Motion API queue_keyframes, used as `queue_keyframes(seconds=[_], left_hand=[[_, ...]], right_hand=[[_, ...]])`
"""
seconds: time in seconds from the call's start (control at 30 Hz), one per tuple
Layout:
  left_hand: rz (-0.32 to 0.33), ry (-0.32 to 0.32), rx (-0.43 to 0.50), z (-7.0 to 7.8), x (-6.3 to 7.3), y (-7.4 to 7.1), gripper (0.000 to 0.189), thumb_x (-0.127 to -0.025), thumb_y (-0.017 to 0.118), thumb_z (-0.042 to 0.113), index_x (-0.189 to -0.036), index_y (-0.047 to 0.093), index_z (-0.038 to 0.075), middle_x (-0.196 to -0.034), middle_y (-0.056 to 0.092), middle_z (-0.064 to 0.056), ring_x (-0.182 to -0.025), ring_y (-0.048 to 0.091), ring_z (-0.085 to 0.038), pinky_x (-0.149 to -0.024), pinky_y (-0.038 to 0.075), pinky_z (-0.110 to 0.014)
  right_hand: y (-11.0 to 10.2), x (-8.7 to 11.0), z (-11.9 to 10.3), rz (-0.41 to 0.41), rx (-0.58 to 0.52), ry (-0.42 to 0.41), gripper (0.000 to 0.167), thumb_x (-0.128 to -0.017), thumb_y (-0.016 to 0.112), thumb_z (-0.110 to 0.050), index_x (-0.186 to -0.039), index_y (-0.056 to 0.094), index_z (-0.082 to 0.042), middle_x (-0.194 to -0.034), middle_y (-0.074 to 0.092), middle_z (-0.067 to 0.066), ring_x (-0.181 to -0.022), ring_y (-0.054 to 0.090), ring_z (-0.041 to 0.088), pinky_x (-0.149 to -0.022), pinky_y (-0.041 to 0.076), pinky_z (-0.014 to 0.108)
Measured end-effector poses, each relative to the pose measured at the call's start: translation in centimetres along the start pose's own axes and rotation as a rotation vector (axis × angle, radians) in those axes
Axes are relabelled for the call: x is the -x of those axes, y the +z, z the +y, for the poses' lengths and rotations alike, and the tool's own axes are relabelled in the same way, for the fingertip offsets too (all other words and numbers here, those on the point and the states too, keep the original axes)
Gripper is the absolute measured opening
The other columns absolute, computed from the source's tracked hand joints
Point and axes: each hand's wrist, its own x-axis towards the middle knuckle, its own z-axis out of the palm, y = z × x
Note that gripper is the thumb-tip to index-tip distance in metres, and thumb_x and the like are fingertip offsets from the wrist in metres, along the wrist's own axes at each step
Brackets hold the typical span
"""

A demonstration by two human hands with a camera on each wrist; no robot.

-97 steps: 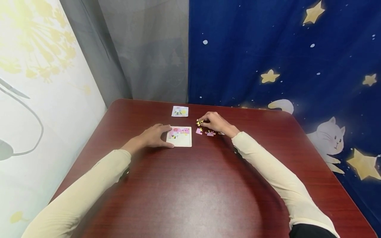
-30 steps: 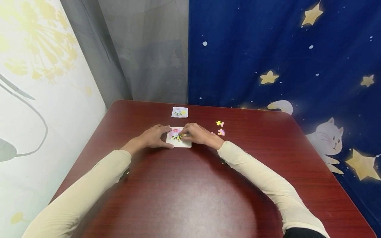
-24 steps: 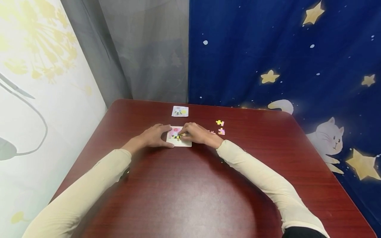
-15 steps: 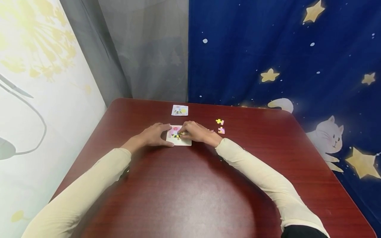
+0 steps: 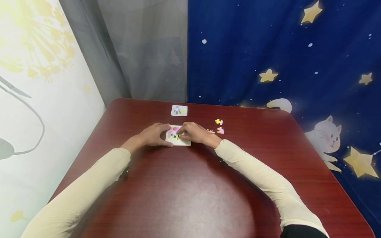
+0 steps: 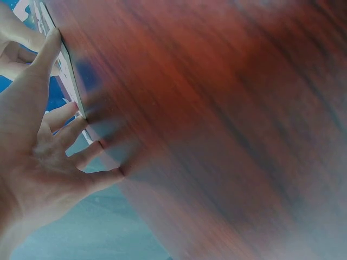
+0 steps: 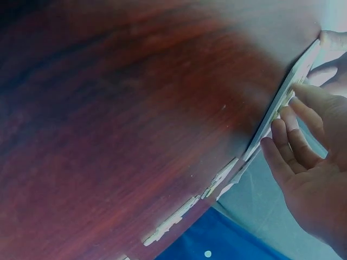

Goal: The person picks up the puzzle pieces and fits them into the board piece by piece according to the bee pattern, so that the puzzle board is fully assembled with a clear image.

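A small white puzzle board [image 5: 184,143] with pink and bee-patterned pieces in its upper part lies flat on the table. My left hand [image 5: 152,135] spans its left side, thumb at the front corner and index finger at the back. In the left wrist view the left hand's [image 6: 49,135] other fingers spread out straight, tips by the tabletop. Over the board, my right hand [image 5: 193,131] pinches a yellow-and-black puzzle piece [image 5: 177,138] down against the bee picture. Its fingertips mostly hide that piece. The right wrist view shows the right hand's [image 7: 309,135] fingers bent at the board's surface.
Loose puzzle pieces lie right of the board: a yellow one [image 5: 219,122], a pink one [image 5: 220,130], and another [image 5: 211,131] partly behind the right hand. A picture card [image 5: 179,110] with a bee lies behind the board. Curtains hang beyond the dark red table [image 5: 178,198].
Since the oldest frame, my right hand has moved left from the loose pieces onto the board, bringing the yellow-and-black puzzle piece. It then stays there. My left hand holds its place.
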Motion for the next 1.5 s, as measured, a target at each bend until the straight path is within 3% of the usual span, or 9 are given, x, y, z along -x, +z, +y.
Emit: queue_keyframes(seconds=[0.3, 0.97, 1.5], left_hand=[[0.003, -0.004, 0.010, 0.1, 0.0, 0.0, 0.096, -0.081, 0.081, 0.062, -0.154, 0.050, 0.009, -0.161, 0.044, -0.013, -0.148, 0.035, -0.041, -0.112, 0.037, -0.064], [0.003, -0.015, 0.011, 0.0, 0.0, 0.1, 0.098, -0.081, 0.082, 0.061, -0.156, 0.047, 0.009, -0.162, 0.043, -0.014, -0.150, 0.033, -0.042, -0.115, 0.034, -0.064], [0.011, -0.011, 0.017, -0.2, 0.0, 0.2, 0.098, -0.081, 0.081, 0.062, -0.156, 0.048, 0.009, -0.162, 0.043, -0.014, -0.149, 0.034, -0.042, -0.114, 0.033, -0.065]], right_hand=[[-0.5, 0.5, 0.9, 0.044, -0.040, -0.013, 0.023, -0.098, 0.074, -0.014, -0.119, 0.078, -0.007, -0.109, 0.073, 0.007, -0.094, 0.066, 0.016, -0.085, 0.054, 0.028], [-3.2, 3.1, 5.7, 0.111, -0.036, 0.149, 0.028, -0.096, 0.076, -0.014, -0.122, 0.077, -0.005, -0.113, 0.075, 0.009, -0.102, 0.069, 0.017, -0.091, 0.056, 0.033], [-4.9, 5.9, 10.0, 0.198, -0.048, 0.260, 0.027, -0.095, 0.077, -0.012, -0.119, 0.076, 0.000, -0.112, 0.076, 0.014, -0.101, 0.072, 0.025, -0.091, 0.056, 0.040]])
